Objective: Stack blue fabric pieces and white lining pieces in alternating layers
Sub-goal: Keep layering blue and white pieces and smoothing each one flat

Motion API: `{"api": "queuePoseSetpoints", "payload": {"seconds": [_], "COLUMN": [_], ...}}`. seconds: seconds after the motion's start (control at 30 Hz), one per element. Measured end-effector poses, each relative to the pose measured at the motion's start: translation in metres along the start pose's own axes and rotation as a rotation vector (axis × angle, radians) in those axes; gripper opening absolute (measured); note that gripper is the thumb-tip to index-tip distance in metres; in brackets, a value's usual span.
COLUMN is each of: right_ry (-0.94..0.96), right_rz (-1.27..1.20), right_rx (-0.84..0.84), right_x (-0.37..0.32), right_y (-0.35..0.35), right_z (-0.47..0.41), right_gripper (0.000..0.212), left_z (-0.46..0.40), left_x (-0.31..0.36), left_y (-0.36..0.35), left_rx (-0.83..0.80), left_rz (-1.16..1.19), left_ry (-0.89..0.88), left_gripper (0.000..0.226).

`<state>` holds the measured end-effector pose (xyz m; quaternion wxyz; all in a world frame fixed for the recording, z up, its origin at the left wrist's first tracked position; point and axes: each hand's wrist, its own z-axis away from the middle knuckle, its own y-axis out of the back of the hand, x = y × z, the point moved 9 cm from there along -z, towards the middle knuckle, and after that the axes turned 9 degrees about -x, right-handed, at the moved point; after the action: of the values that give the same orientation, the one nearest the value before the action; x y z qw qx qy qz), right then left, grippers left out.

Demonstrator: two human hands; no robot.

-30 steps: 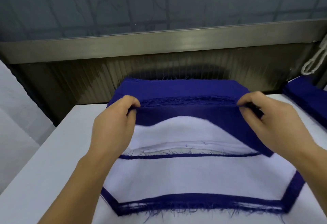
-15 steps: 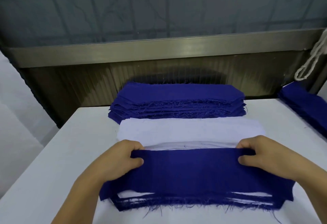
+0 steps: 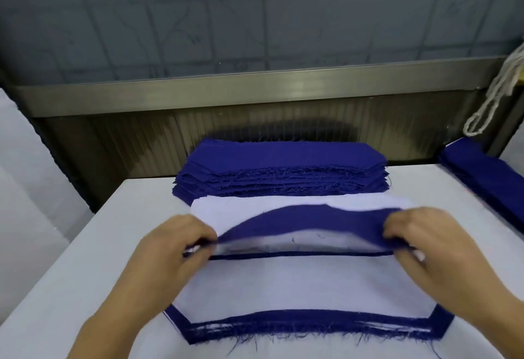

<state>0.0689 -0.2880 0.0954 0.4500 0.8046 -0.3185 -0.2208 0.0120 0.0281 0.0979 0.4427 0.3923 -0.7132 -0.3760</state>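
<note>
My left hand (image 3: 175, 248) and my right hand (image 3: 419, 245) each pinch one end of a blue fabric piece (image 3: 306, 222). It bows upward between them, over the front of the white lining pile (image 3: 255, 205). Behind that pile sits the thick pile of blue pieces (image 3: 283, 157) with frayed edges. Nearest me lies the alternating stack, with a white lining piece (image 3: 297, 285) on top. Blue edges (image 3: 312, 327) frame that stack at the front and sides. Motion blurs both hands.
All piles rest on a white table (image 3: 99, 259). Another pile of blue pieces (image 3: 482, 174) lies at the table's right edge. A metal ledge (image 3: 255, 92) and a dark ribbed wall stand just behind the table. A white cord (image 3: 493, 97) hangs at the upper right.
Half a second ago my hands pressed a blue piece flat on the near stack. Now white tops that stack, and my hands sit farther back, holding a bowed blue piece.
</note>
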Motion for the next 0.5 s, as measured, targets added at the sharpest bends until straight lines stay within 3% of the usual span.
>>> {"api": "queuePoseSetpoints", "payload": {"seconds": [0.13, 0.23, 0.4, 0.5], "right_ry": [0.003, -0.055, -0.07, -0.051], "right_rz": [-0.055, -0.07, -0.037, -0.007], "right_rx": [-0.266, -0.342, -0.248, -0.074], "right_x": [-0.004, -0.002, -0.009, -0.009], "right_y": [-0.045, -0.055, -0.056, -0.042], "right_z": [0.028, 0.031, 0.028, 0.03], "right_gripper": [0.018, 0.033, 0.036, 0.009], "left_z": [0.02, 0.023, 0.023, 0.023], "left_x": [-0.015, -0.023, -0.016, -0.012], "left_y": [-0.053, -0.069, -0.072, -0.063], "left_rx": [-0.324, -0.417, -0.394, -0.296], "left_rz": [0.067, 0.111, 0.127, 0.1], "left_ry": [0.041, 0.103, 0.07, 0.029], "left_gripper": [0.028, 0.024, 0.029, 0.033]}}
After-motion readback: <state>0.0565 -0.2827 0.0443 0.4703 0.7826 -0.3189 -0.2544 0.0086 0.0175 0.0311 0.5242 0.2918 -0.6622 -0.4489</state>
